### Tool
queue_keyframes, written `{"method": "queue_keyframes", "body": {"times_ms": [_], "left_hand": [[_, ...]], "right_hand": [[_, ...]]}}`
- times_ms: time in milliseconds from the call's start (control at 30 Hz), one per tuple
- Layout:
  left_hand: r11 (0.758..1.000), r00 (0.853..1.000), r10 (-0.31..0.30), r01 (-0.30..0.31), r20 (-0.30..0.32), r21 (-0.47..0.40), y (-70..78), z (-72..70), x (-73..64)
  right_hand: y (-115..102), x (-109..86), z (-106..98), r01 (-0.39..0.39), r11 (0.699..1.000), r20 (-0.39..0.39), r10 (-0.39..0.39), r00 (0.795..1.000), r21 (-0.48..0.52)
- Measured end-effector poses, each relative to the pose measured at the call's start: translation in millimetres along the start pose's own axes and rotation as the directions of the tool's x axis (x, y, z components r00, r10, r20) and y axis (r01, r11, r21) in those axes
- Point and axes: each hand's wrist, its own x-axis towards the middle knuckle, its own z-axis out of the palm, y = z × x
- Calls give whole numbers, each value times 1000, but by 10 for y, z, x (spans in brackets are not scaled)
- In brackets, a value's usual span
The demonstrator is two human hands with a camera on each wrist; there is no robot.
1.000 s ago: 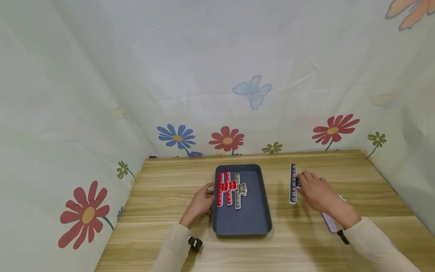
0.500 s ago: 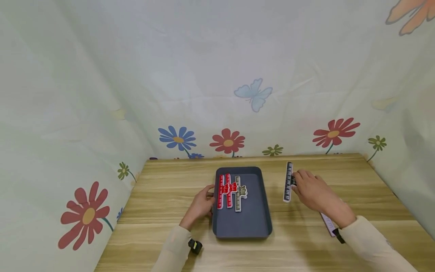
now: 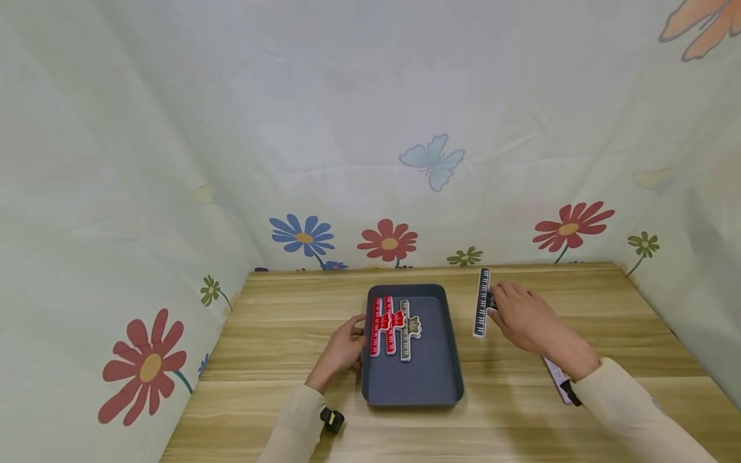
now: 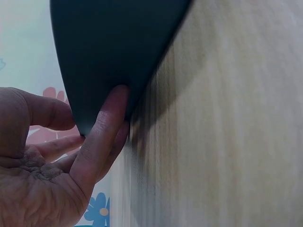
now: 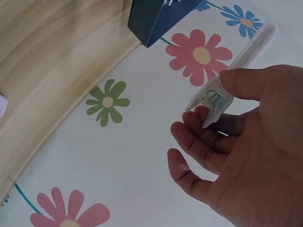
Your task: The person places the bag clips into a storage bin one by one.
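My right hand (image 3: 523, 318) pinches a black-and-white piano-keyboard clip (image 3: 482, 302) above the table, right of a dark grey tray (image 3: 413, 389). Its white underside and small metal spring show in the right wrist view, where the clip (image 5: 253, 47) sits between thumb and fingers. The left hand (image 3: 343, 344) rests against the tray's left side; in the left wrist view its fairly straight fingers touch the outer wall (image 4: 94, 61). Two red keyboard clips, the outer one (image 3: 375, 328) and the inner one (image 3: 390, 334), lie side by side in the tray, beside an olive-green clip (image 3: 405, 341).
A pale purple clip (image 3: 556, 376) lies on the wooden table (image 3: 278, 308), partly hidden beneath the right forearm. Flower-printed cloth (image 3: 341, 128) hangs behind the table and at both sides. A black strap buckle (image 3: 332, 420) sits at the left wrist.
The right hand has carried the black-and-white clip left toward the tray and slightly away from me. The left hand, the tray and the clips in it keep their places.
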Motion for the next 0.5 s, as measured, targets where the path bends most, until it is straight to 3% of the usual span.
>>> {"method": "queue_keyframes", "body": {"times_ms": [233, 500], "left_hand": [[1000, 1000, -1, 1, -13, 13, 17, -8, 7], [1000, 1000, 11, -11, 3, 5, 16, 3, -12]], "right_hand": [[-64, 138, -2, 52, 997, -15, -53, 999, -52], [-113, 253, 128, 124, 988, -24, -126, 992, -90]]}}
